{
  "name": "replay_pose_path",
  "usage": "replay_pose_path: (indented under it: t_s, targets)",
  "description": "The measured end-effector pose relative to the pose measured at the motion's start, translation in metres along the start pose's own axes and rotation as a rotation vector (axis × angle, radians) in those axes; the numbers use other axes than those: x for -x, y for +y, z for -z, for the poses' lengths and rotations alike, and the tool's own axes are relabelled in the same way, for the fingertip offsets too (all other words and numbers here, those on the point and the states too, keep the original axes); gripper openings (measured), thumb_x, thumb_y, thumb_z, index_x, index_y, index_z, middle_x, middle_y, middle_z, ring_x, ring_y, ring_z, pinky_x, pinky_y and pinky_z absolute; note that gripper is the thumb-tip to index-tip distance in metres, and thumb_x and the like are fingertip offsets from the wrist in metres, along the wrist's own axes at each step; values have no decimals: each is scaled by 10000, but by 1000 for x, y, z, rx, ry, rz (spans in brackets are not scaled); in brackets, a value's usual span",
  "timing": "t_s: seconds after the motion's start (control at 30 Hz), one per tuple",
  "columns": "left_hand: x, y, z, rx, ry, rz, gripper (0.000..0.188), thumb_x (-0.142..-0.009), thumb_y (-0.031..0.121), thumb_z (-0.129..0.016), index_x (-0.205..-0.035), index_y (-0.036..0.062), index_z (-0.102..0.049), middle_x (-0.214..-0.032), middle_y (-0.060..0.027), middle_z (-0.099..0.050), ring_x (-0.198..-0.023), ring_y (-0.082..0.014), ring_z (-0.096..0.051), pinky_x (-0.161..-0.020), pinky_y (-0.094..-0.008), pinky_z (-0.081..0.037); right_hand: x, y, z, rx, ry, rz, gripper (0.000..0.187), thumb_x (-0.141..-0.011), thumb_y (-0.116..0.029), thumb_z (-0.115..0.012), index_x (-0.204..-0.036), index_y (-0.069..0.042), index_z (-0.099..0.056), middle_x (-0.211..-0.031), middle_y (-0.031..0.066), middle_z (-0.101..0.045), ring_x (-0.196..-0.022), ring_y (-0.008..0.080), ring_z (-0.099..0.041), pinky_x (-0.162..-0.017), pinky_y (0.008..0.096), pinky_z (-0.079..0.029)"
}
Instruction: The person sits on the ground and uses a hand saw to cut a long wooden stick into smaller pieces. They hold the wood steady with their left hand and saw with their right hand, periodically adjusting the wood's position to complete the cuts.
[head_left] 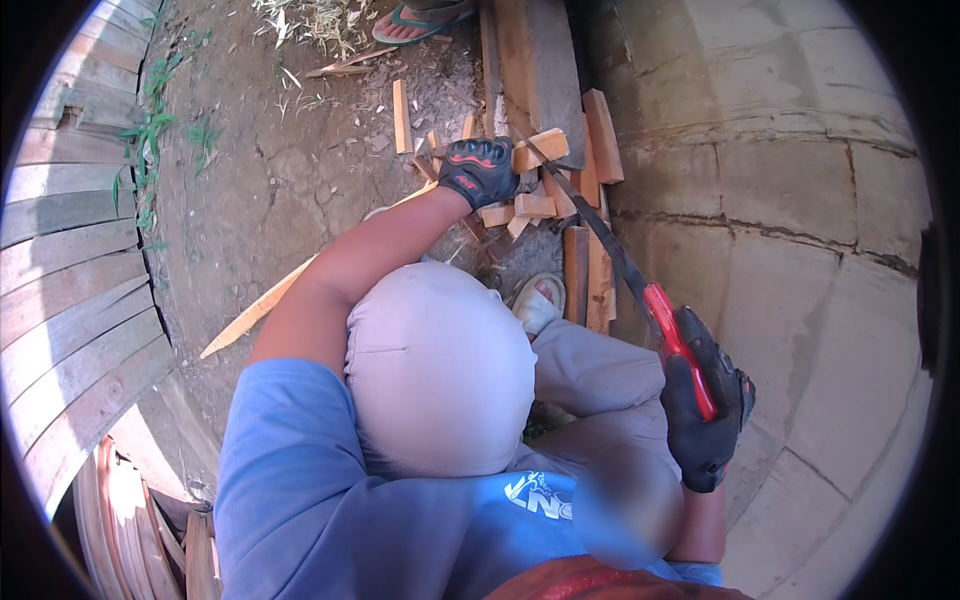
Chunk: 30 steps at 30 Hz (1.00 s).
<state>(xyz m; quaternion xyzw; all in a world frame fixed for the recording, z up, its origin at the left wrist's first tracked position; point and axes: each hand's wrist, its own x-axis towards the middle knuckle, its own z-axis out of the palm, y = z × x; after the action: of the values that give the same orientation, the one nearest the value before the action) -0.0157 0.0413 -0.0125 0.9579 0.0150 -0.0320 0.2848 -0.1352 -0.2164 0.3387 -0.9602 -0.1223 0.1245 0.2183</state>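
My left hand (480, 172), in a black and red glove, is closed on the left end of a short wood block (540, 151). The block lies at the end of a thick timber beam (545, 70). My right hand (706, 405), also gloved, grips the red handle of a handsaw (622, 262) on the right. Its long, narrow dark blade reaches up and left across the block; teeth are too small to make out. Below the block lie several cut wood pieces (534, 206), close to my left hand.
A concrete block wall (740, 190) rises on the right, with upright planks (601, 135) beside it. A long wood strip (255, 308) lies on the dirt at left. Another person's sandalled foot (408, 25) and wood shavings (318, 22) are at the far side. Wooden boards (75, 270) line the left.
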Motion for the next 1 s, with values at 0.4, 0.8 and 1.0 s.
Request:
replay_pose_path:
  t_s: [0.4,0.8,1.0]
  targets:
    - [2,4,-9,-54,13,15,365,-879,386,-741,-1072,79,-705,-984,-190,-770,-931,-380,-765,-811,-508,-597,-119,2,-97,-134,123,182,297,-1023,-219,-655,-1270,-92,-758,-1145,184,-778,-1042,381,-742,-937,435,-558]
    - [-1,15,-3,-23,-7,96,353,-876,376,-735,-1046,66,-728,-1017,-206,-774,-957,-391,-765,-875,-507,-591,-177,24,-136,-69,177,234,333,-1006,-327,-667,-1207,-88,-782,-1071,206,-779,-1020,399,-737,-903,483,-570]
    - [-1,8,4,7,-29,77,363,-855,361,-720,-1054,58,-731,-1001,-230,-768,-964,-403,-762,-849,-505,-602,-141,54,-148,-275,122,226,343,-1039,-267,-660,-1328,-99,-736,-1235,208,-759,-1160,400,-718,-980,452,-566]
